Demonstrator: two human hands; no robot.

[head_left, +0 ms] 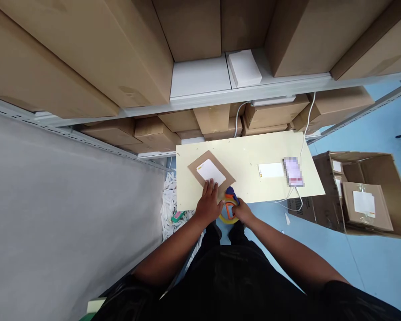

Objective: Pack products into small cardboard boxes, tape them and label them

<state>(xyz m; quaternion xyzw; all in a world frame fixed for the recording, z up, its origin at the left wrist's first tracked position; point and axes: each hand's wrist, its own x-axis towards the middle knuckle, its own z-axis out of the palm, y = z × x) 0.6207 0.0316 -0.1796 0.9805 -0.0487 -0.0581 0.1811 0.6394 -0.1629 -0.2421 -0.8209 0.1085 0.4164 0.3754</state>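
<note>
On the pale table (247,154) lies a flat brown cardboard piece (203,158), set at an angle, with a white label (210,171) on its top. My left hand (208,203) rests flat over the near part of both, fingers stretched out. My right hand (243,211) is wrapped round the handle of a tape dispenser (231,206) in blue and orange, with a yellowish tape roll. The dispenser's blue head is at the cardboard's near right corner; whether it touches is too small to tell.
A white card stack (270,170) and a pixelated phone (293,172) with cables lie on the table's right. An open carton (367,165) holding a labelled parcel (367,205) stands at right. Shelves of boxes (217,118) rise behind. Paper strips (169,200) heap at left.
</note>
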